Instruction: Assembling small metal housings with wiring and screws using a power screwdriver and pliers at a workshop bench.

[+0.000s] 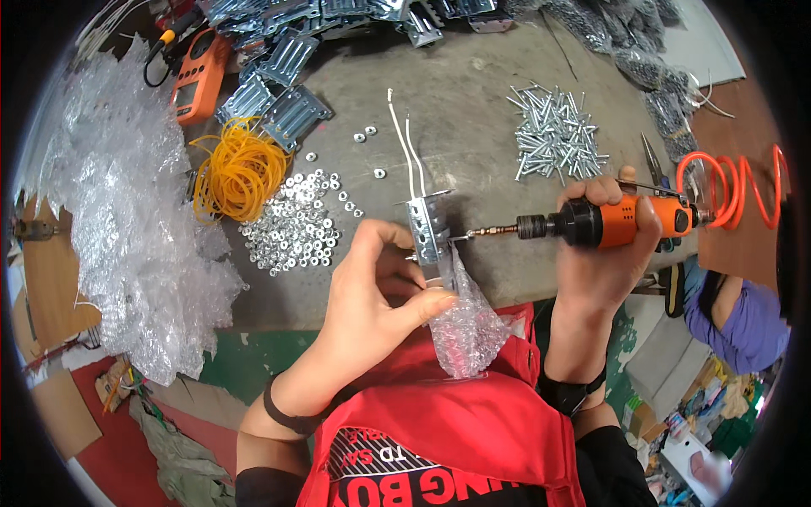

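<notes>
left hand (380, 291): centre of the frame, closed in a pinch around the lower end of a small metal bracket (429, 226); thumb lies across the front, fingers curl behind it, and a piece of bubble wrap (465, 325) hangs below the grip.

right hand (604, 245): right of centre, wrapped fully around the body of an orange air screwdriver (621, 221); no fingers spread.

bracket: stands roughly upright just above the left thumb, long axis running top to bottom in the frame; two white wires (405, 148) rise from its top toward the upper middle.

screwdriver axis: lies almost level, pointing left; its bit (494, 230) runs straight at the right side of the bracket, crossing the bracket's long axis at about a right angle.

bit tip and bracket: the tip appears to touch a small screw at the bracket's right edge, though whether it is seated is too small to tell.

nearer hand: the left hand is on the bracket; the right hand stays off to the right, joined to it only through the tool.

hose (743, 190): orange coil trailing from the tool's back end at the far right.

table (473, 84): grey top carrying a heap of nuts (296, 224) left of the bracket, a pile of screws (557, 135) at upper right, orange rubber bands (238, 173) at upper left.
</notes>
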The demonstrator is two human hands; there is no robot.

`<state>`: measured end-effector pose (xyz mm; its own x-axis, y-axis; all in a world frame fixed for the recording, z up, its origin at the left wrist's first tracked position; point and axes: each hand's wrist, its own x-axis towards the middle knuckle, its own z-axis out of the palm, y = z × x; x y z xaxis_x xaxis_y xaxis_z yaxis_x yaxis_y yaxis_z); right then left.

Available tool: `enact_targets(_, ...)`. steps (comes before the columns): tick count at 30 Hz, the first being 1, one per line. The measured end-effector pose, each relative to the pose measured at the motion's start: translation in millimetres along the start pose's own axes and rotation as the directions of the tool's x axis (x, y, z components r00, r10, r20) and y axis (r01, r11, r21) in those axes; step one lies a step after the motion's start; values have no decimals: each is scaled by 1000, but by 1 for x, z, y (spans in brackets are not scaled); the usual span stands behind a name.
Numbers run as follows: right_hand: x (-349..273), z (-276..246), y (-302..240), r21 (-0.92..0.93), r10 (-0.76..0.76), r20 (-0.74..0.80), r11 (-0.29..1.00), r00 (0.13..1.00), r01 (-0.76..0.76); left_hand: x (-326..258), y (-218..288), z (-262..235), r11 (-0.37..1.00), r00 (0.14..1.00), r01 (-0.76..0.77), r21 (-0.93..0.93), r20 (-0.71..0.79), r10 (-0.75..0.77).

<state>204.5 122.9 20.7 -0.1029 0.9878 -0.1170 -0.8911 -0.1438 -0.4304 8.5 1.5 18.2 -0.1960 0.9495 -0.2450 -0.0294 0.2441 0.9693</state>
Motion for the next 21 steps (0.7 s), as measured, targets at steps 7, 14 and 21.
enact_targets(7,-7,-11,-2,-114,-34,-60,993,998,27,-3,14,1,984,997,-33,176,70,21)
enact_targets(14,-5,-14,2,-56,8,-61,998,998,-11,-6,16,-2,989,995,23,143,97,-38)
enact_targets(21,-6,-9,7,-74,18,-69,997,997,-23,-6,14,-4,991,994,-11,133,105,-3)
